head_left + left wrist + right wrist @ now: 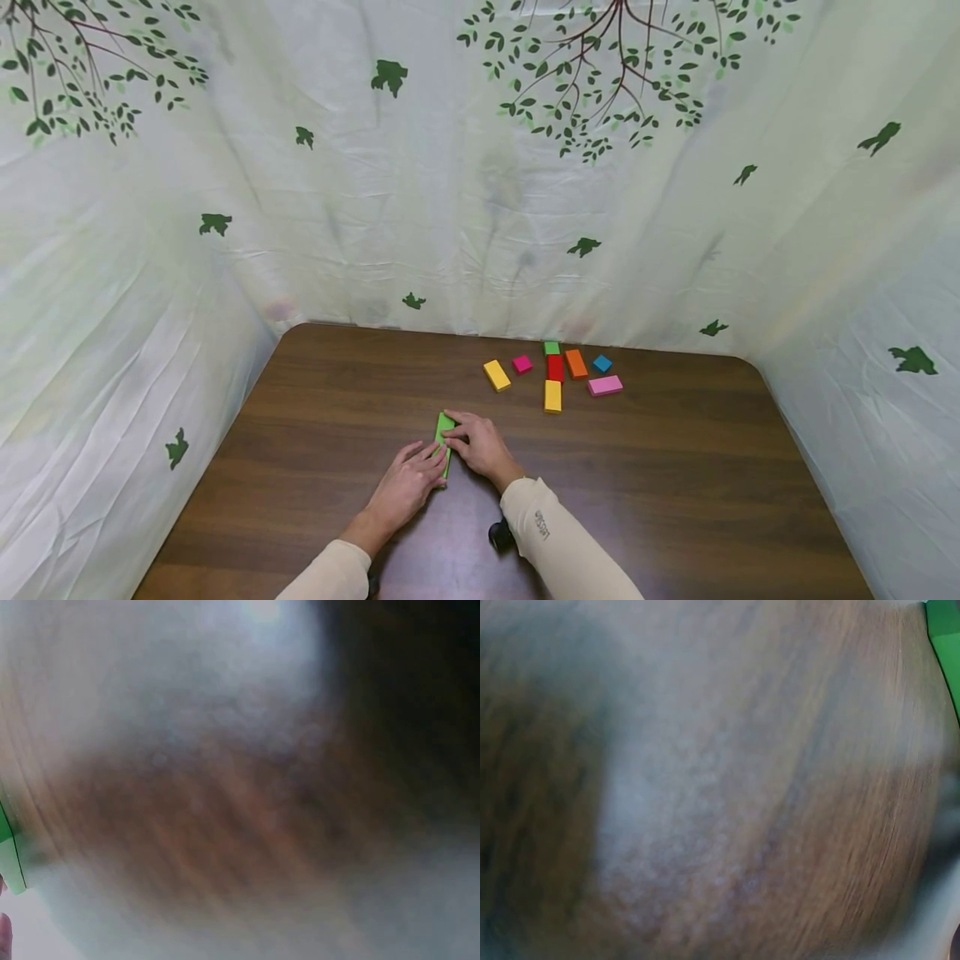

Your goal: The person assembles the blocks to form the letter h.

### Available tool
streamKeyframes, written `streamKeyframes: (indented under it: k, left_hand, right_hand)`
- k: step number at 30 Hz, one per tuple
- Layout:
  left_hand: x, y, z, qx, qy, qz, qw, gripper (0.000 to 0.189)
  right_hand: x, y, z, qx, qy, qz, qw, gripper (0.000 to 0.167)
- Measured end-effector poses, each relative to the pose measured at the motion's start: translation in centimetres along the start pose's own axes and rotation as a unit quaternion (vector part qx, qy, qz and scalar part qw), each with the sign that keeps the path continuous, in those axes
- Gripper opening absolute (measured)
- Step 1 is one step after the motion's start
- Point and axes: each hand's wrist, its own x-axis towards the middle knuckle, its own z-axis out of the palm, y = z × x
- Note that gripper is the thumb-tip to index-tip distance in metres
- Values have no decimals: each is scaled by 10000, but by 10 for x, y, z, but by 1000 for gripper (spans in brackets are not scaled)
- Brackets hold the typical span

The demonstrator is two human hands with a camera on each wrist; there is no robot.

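A long light-green block [446,423] lies near the middle of the brown table, its length running away from me. The left hand [405,487] holds its near part from the left, with fingertips over it and the thumb by its near end. At the far part, the right hand [483,446] grips it from the right with the index finger and thumb. The hands partly cover the block, so I cannot tell if it is one piece or several end to end. Green edges [11,862] [946,645] show at the borders of both wrist views, which are otherwise blurred.
Beyond the hands, a green block [551,347], a red block [554,367] and a yellow block [552,397] form a column. Around it lie another yellow block [497,376], a magenta [522,364], an orange [576,363], a blue [602,363] and a pink block [605,386].
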Motion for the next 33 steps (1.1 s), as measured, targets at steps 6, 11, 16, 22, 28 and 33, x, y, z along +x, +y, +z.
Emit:
streamKeyframes:
  k: [6, 11, 16, 22, 28, 33]
  left_hand:
    - [1, 1, 1, -77, 14, -38, 10000, 38]
    - [1, 1, 1, -260, -13, -98, 9996, 37]
    - [1, 2, 1, -254, -41, -119, 9996, 35]
    - [1, 2, 2, -186, -25, -135, 9997, 35]
    - [0, 0, 3, -151, 129, 29, 9998, 36]
    - [-1, -4, 5, -149, 420, 292, 9986, 34]
  right_hand:
    - [-1, 0, -3, 80, -79, 61, 9999, 17]
    - [-2, 0, -6, 211, -169, 128, 9996, 18]
    - [-4, 4, -9, 335, -115, 182, 9992, 18]
    - [-6, 13, -18, 269, 67, 368, 9989, 18]
    - [-9, 29, -36, -25, 149, 541, 9984, 16]
    - [-6, 41, -53, -249, 67, 762, 9968, 16]
